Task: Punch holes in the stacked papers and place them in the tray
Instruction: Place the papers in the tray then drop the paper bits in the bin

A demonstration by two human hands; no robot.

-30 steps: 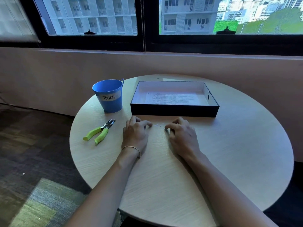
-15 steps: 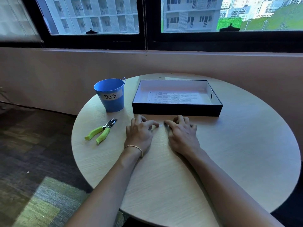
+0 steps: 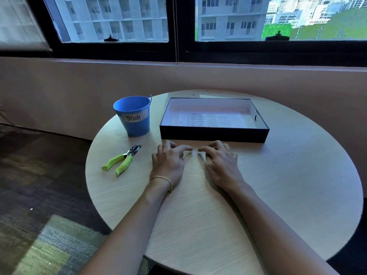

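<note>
Single head-worn wide-angle view, looking forward and down from above the near edge of the round bench (image 3: 297, 195). Forearms enter from the near edge, close to the lens. Window (image 3: 119, 20) fills the far wall; no second view.

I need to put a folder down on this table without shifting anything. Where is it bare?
The right part of the round table, right of the right hand and nearer than the black tray, is bare. So is the near edge beside the forearms. The left side is crowded: blue bucket, green-handled punch, left hand.
</note>
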